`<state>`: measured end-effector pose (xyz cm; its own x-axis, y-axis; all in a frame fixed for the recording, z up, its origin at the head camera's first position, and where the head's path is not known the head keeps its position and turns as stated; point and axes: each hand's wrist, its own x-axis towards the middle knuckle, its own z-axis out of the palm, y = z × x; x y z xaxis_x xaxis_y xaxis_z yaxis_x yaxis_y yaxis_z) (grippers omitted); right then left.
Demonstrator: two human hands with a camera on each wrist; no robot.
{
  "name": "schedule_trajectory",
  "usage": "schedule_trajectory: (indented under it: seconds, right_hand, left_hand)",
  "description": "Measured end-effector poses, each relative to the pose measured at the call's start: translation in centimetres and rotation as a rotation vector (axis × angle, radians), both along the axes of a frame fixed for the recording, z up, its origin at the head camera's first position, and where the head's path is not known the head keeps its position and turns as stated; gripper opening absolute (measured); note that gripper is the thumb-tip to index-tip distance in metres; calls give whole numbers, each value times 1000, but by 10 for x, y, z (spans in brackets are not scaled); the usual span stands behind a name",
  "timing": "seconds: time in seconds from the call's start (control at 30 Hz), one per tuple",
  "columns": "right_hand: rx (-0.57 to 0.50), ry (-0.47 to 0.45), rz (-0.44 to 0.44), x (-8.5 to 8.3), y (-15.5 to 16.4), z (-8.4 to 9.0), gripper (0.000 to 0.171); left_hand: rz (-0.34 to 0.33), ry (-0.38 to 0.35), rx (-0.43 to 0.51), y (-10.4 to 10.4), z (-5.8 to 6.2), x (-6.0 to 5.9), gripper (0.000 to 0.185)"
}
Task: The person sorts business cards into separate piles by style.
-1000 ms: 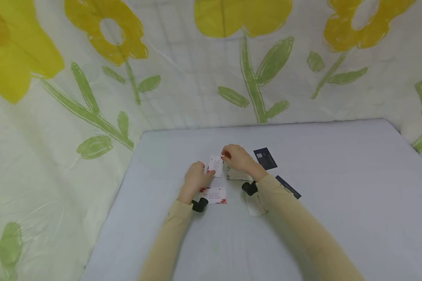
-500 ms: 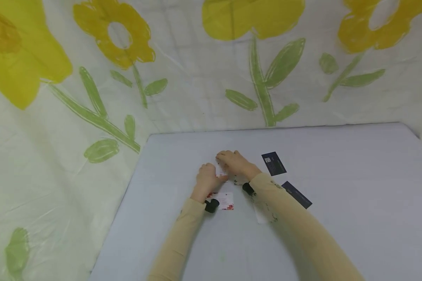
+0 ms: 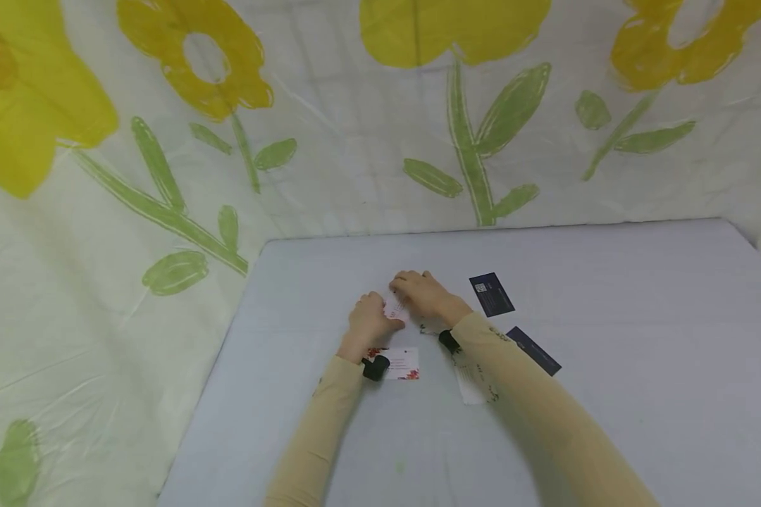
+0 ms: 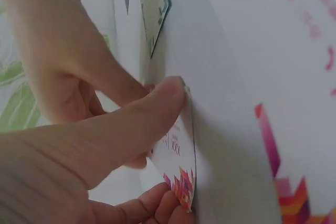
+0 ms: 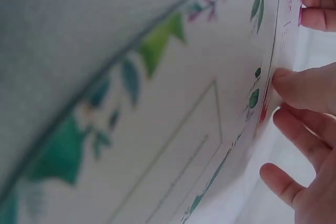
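A small white card with red flowers is pinched between both hands just above the grey table. My left hand grips its near edge, and the thumb presses on the card's face. From the far side my right hand holds the same card, whose thin edge shows beside curled fingertips. The hands cover most of the card.
A second red-flowered card lies by my left wrist. White cards with green leaves lie under my right forearm, one filling the right wrist view. Two dark cards lie to the right. Flowered cloth walls the table.
The held card stood more exposed between the hands a second ago. Now both hands have closed in and lowered it, hiding most of it. Cards on the table stay put.
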<state>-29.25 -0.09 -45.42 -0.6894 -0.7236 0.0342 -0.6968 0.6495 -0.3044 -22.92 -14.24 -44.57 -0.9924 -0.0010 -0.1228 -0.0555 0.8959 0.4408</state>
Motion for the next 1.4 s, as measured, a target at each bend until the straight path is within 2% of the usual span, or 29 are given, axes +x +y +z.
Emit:
schedule_trajectory:
  seconds: [0.13,0.23,0.33,0.53,0.67,0.77,0.87,0.97,1.13,1.23,1.4]
  right_hand:
    - [-71,-8,-34,2,2,1,33]
    - [-112,-27,-73,2,3,0,34]
    - [-159,-44,-116,2,5,0,34]
    - [-285,-9,-187,4,8,2,22]
    - [-396,1,-195,7,10,2,10]
    - [-478,-6,-181,10,11,4,6]
    - [-554,-43,-161,17,13,9,6]
    - [-606,-128,-154,29,16,17,6]
    - [-598,-317,-189,51,20,27,7]
    - [-568,-408,-200,61,21,26,9]
    - [-528,-478,-196,72,21,16,12]
  left_hand:
    - [-11,-11,106,-9,0,-2,48]
    - [-21,-15,151,-14,-2,-4,50]
    - [-30,14,178,-17,-3,-6,49]
    - [-40,190,197,-17,-4,-5,33]
    - [-41,321,259,-20,-2,-3,16]
    - [-58,418,307,-26,3,-1,12]
    - [-83,468,362,-33,12,3,11]
    - [-105,443,416,-41,21,12,11]
    - [-140,314,434,-50,28,31,14]
    - [-172,243,410,-53,26,41,13]
    - [-185,150,406,-56,16,53,12]
